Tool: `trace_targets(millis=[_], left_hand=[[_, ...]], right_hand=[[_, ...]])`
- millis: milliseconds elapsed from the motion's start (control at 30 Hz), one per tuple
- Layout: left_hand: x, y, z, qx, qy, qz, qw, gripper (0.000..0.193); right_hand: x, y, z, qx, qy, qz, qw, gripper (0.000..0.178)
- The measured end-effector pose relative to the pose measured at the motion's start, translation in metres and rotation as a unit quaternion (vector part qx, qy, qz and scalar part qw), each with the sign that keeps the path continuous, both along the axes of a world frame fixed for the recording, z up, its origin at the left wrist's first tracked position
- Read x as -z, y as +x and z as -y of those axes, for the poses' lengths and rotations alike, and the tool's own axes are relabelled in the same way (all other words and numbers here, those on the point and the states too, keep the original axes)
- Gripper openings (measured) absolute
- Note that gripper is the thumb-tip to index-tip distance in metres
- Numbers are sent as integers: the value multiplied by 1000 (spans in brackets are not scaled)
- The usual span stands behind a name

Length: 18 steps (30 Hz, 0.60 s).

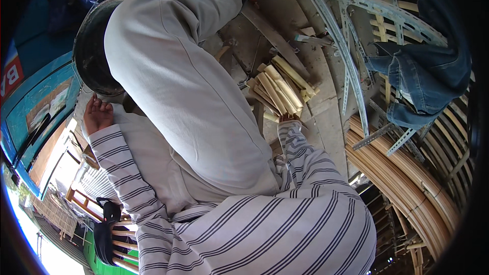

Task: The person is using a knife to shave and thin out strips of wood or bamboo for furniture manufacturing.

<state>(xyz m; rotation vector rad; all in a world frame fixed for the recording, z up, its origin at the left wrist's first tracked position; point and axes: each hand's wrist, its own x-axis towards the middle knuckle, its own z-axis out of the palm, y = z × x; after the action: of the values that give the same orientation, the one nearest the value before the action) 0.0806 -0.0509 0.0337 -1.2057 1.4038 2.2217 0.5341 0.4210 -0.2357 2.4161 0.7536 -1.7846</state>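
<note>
My left hand (98, 115) rests by my left thigh, just below the rim of a black bucket (97, 46). Its fingers are loosely bent and apart, and nothing shows in them. At the near end of a small pile of split bamboo pieces (277, 89) is my right hand (289, 118). The striped sleeve covers most of that hand; its fingertips touch or lie close to the lower ends of the pieces, and whether they grip one is hidden. The pale yellow pieces lie side by side on the floor, right of my bent leg in light trousers (178, 71).
Perforated metal angle bars (351, 66) cross the right side, with blue jeans (428, 66) draped over them. Long bundled bamboo strips (402, 183) curve along the lower right. A wooden plank (277, 40) lies beyond the pile. A blue framed panel (38, 117) stands at left.
</note>
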Motion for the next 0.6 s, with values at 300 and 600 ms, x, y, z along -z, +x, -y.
trace_targets(millis=[300,600], left_hand=[[-2,-3,-23,17,-47,11,999,14],[-2,-1,-35,13,-51,23,998,14]], right_hand=[[-17,60,24,88,-26,7,996,47],[15,16,62,150,-80,-35,985,44]])
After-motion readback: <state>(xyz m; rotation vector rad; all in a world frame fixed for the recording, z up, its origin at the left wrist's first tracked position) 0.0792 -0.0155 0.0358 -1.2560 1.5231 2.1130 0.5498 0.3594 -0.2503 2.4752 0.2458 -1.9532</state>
